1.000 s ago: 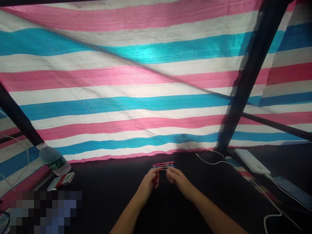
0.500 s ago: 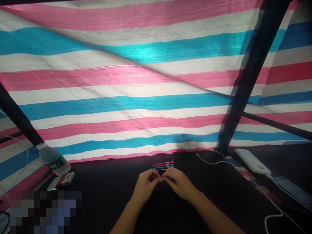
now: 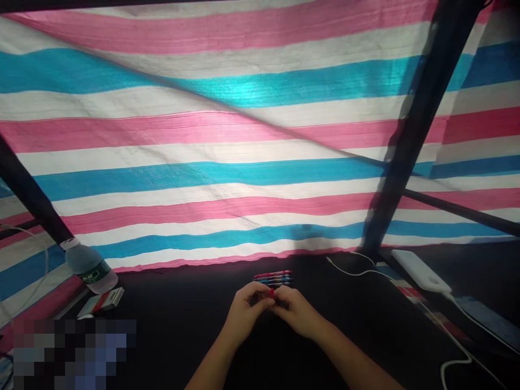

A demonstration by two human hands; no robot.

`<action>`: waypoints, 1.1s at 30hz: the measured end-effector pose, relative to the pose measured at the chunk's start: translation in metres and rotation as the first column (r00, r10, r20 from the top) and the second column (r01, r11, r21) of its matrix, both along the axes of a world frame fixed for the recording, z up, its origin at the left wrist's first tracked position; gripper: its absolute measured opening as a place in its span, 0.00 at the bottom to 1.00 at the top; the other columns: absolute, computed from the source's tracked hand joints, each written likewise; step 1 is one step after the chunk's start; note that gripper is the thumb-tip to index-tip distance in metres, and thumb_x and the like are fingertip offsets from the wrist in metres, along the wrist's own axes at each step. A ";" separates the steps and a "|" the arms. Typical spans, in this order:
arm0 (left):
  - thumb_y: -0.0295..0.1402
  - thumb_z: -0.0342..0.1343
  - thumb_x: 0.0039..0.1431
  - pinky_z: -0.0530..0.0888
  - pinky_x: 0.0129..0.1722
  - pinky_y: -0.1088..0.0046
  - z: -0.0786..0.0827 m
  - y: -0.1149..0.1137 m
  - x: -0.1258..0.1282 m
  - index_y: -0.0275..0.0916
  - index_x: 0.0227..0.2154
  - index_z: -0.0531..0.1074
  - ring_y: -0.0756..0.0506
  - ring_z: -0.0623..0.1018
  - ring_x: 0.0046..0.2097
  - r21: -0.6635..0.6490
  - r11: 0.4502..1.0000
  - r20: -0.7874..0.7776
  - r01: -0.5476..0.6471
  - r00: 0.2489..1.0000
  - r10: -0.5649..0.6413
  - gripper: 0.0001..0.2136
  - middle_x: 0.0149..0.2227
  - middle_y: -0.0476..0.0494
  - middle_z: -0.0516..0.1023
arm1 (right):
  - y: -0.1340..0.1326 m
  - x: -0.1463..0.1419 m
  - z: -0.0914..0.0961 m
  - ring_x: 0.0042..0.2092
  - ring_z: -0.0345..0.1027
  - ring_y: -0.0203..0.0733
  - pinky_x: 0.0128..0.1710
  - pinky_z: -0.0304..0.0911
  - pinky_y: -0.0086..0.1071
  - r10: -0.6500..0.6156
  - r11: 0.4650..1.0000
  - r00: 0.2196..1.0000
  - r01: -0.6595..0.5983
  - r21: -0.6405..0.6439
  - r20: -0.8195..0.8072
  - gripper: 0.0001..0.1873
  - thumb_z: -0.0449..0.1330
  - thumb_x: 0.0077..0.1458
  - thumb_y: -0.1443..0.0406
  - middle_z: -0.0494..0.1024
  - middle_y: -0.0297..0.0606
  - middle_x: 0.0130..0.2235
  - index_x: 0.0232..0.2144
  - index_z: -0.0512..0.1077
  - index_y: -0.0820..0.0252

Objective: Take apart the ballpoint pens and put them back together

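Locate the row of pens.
In the head view, the row of pens lies on the black surface at lower centre, just beyond the left hand and right hand, with a white cable to its right.

- A pink, white and blue striped woven tarpaulin [image 3: 203, 162] hangs as a wall, with a long diagonal crease
- A dark metal post [image 3: 410, 141] leans at right, another [image 3: 28, 189] at left
- A thin dark crossbar [image 3: 459, 208] runs right
- A flat black tabletop [image 3: 170, 336] lies below
- Bright light falls on an upper blue stripe [image 3: 247, 84]
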State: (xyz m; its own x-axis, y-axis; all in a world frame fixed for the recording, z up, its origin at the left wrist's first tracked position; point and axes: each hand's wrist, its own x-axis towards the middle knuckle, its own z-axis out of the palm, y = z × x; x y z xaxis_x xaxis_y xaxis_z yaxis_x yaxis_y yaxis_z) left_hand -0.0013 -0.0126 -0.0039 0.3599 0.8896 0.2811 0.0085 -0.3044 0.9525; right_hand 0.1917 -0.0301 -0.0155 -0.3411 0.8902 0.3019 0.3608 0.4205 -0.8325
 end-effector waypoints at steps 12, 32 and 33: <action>0.34 0.67 0.57 0.69 0.36 0.72 0.017 0.000 -0.006 0.38 0.35 0.80 0.46 0.74 0.36 -0.087 0.992 0.237 -0.090 0.965 0.108 0.06 0.35 0.45 0.78 | 0.002 0.002 -0.001 0.39 0.73 0.43 0.40 0.65 0.33 -0.022 1.000 0.998 0.023 -0.014 0.053 0.06 0.64 0.60 0.66 0.80 0.36 0.38 0.39 0.81 0.55; 0.26 0.73 0.46 0.73 0.45 0.68 0.012 0.003 -0.004 0.38 0.37 0.77 0.44 0.80 0.41 -0.437 0.884 0.475 0.166 0.877 0.070 0.14 0.41 0.43 0.80 | 0.002 0.001 0.006 0.37 0.72 0.43 0.35 0.63 0.32 -0.098 0.995 0.987 0.094 -0.033 -0.130 0.06 0.61 0.62 0.64 0.80 0.35 0.37 0.40 0.77 0.56; 0.26 0.72 0.47 0.73 0.46 0.67 0.012 0.003 -0.004 0.39 0.43 0.78 0.44 0.80 0.42 -0.465 0.865 0.481 0.190 0.874 0.066 0.18 0.44 0.41 0.80 | 0.001 0.001 0.007 0.37 0.72 0.42 0.35 0.63 0.32 -0.096 0.995 0.988 0.094 -0.024 -0.120 0.06 0.61 0.62 0.64 0.80 0.35 0.37 0.40 0.77 0.56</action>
State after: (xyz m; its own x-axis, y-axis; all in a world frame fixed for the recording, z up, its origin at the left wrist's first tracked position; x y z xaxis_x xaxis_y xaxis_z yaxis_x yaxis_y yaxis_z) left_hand -0.0054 -0.0099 0.0077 0.3585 0.9330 -0.0319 -0.4757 0.2120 0.8537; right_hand 0.1923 -0.0291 -0.0089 -0.2169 0.9226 0.3190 0.2944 0.3734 -0.8797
